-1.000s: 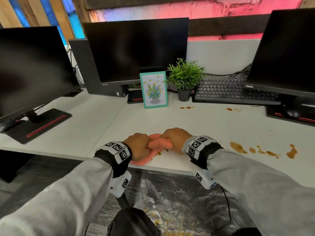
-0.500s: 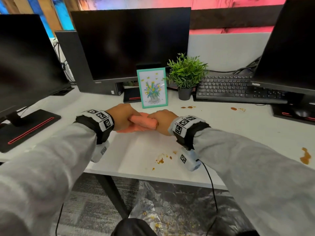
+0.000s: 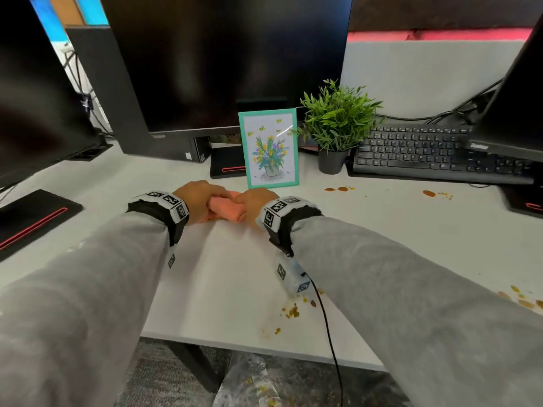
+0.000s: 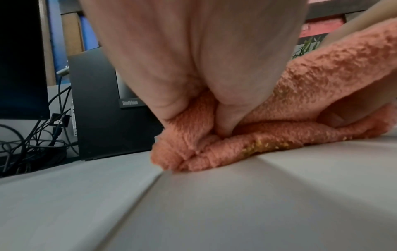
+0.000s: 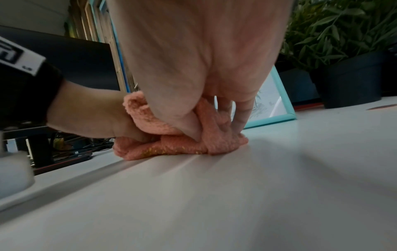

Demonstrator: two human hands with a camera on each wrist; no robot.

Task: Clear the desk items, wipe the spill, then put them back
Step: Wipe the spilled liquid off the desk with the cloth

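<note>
Both hands hold a bunched orange cloth (image 3: 224,210) down on the white desk (image 3: 223,289), just in front of a teal picture frame (image 3: 269,149). My left hand (image 3: 202,202) grips its left end and my right hand (image 3: 254,207) grips its right end, fingers curled into the folds. The wrist views show yellow crumbs stuck along the lower edge of the cloth (image 4: 264,147) (image 5: 171,149). A small potted plant (image 3: 335,127) stands right of the frame. Brown spill spots (image 3: 338,189) lie near the plant, and more of the spill (image 3: 291,312) sits by the front edge.
Three dark monitors stand along the back, the middle monitor (image 3: 223,60) right behind the frame. A black keyboard (image 3: 435,154) lies at the back right. A monitor base (image 3: 32,221) sits at the left. Further brown drops (image 3: 429,193) and stains (image 3: 523,301) mark the right side.
Both hands have slid the cloth away from the desk's front edge toward the picture frame. The head view has moved closer and dipped lower.
</note>
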